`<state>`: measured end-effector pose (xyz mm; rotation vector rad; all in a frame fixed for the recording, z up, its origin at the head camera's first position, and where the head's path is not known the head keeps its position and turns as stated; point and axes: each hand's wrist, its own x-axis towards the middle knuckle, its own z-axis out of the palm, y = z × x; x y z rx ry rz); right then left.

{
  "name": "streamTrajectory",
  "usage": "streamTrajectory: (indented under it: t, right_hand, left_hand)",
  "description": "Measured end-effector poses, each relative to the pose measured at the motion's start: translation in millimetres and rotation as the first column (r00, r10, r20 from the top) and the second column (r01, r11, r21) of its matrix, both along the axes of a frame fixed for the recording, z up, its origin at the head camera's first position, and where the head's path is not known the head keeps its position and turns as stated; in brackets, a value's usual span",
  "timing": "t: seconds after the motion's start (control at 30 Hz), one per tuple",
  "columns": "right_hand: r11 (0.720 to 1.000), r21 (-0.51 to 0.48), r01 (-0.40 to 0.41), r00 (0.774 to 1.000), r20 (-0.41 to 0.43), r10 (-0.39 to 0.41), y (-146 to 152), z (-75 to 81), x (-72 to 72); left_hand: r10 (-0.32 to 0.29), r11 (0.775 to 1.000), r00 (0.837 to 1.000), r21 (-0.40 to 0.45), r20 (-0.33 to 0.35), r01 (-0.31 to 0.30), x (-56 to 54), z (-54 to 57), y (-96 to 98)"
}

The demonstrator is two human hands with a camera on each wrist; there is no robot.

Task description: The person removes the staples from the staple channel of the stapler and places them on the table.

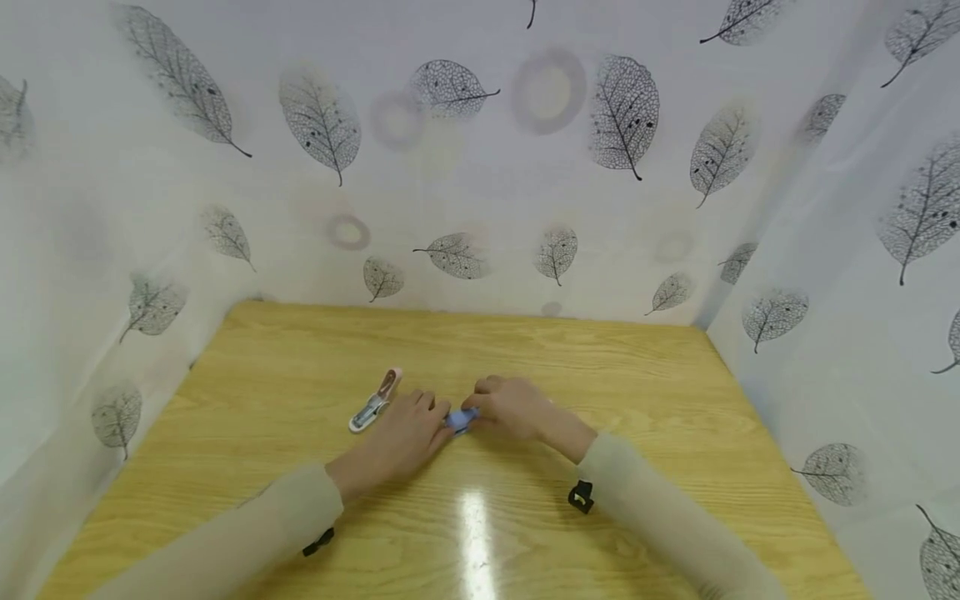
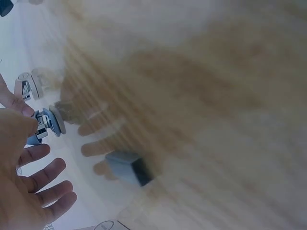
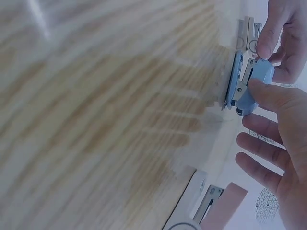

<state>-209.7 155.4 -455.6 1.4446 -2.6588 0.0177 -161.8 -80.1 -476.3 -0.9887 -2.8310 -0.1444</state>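
A small blue stapler (image 1: 461, 419) is held between both hands over the wooden table. My left hand (image 1: 408, 437) pinches its left end, and my right hand (image 1: 513, 408) pinches its right end. In the right wrist view, the right thumb presses the blue stapler (image 3: 259, 81) while the other fingers are spread apart from it. Metal parts of the blue stapler (image 2: 43, 125) show between the fingers in the left wrist view. Just left of my left hand lies a white and pink stapler (image 1: 367, 412), its arm swung open.
The wooden table (image 1: 600, 358) meets a leaf-patterned curtain (image 1: 480, 183) at the back and sides. Another pink and white stapler (image 3: 223, 206) appears low in the right wrist view. In the left wrist view sits a dark grey block-like shape (image 2: 125, 166), perhaps a reflection.
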Motion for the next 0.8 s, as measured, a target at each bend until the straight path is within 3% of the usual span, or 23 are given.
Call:
streamTrajectory:
  t: [0.23,0.37,0.53,0.8]
  right_hand:
    - [1.000,0.008,-0.023,1.000,-0.001,0.023,-7.6,-0.3,6.6]
    - [1.000,-0.018,0.015,0.996,0.088,-0.013,-8.4,1.8,7.1]
    - [0.991,-0.121,0.058,0.978,0.206,-0.032,-8.3,0.4,9.0]
    - [0.976,-0.211,0.054,0.960,0.281,0.008,-10.6,-6.9,10.4]
  left_hand:
    - [0.038,0.999,0.999,-0.003,-0.029,-0.038,13.1,-2.6,-5.9]
    - [0.062,0.998,0.995,0.003,-0.077,-0.062,16.2,-3.5,-5.8]
    - [0.087,0.996,0.992,0.022,-0.094,-0.085,19.8,-4.8,-4.0]
    - [0.127,0.989,0.987,0.084,-0.094,-0.120,23.5,-8.1,-1.8]
